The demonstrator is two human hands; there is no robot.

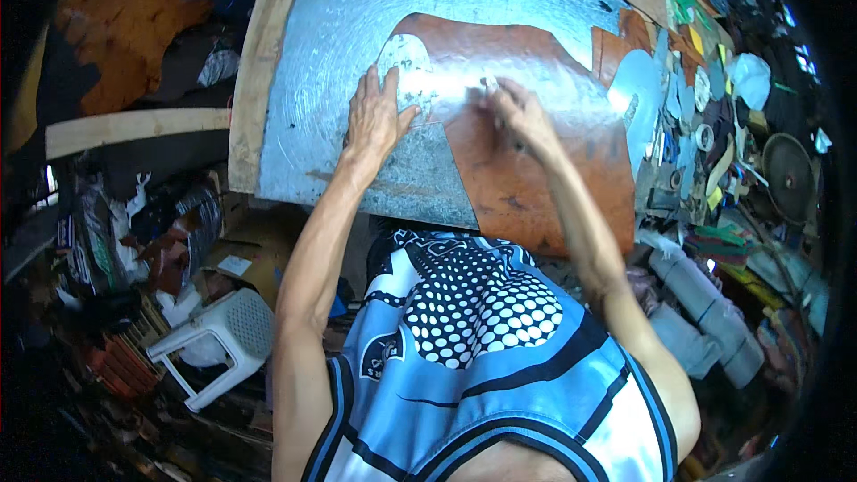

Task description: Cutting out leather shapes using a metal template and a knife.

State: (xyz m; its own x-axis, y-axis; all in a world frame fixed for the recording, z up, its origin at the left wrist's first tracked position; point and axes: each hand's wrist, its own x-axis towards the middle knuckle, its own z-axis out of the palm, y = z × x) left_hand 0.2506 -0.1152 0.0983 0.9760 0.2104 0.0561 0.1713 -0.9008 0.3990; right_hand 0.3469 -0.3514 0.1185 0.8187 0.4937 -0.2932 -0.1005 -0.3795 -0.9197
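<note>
A brown piece of leather [544, 201] lies on the metal-topped table [330, 13], its near end reaching the front edge. My left hand [375, 116] rests on the metal surface with fingers stretched out, beside the leather's left edge. Its fingertips are close to a pale rounded shape [406, 51] at that edge; whether this is a pattern piece or bare metal I cannot tell. Above the middle of the leather, my right hand [520, 114] is closed in a pinch. A small whitish tip [488, 83] shows at its fingers; blur and glare hide what it is.
Leather scraps, blue-grey pieces [636, 89] and tools crowd the table's right side. Wooden strips [259, 71] border its left. A white plastic stool [219, 344] stands at lower left, grey rolls [705, 303] at lower right. Another brown hide [129, 31] lies at upper left.
</note>
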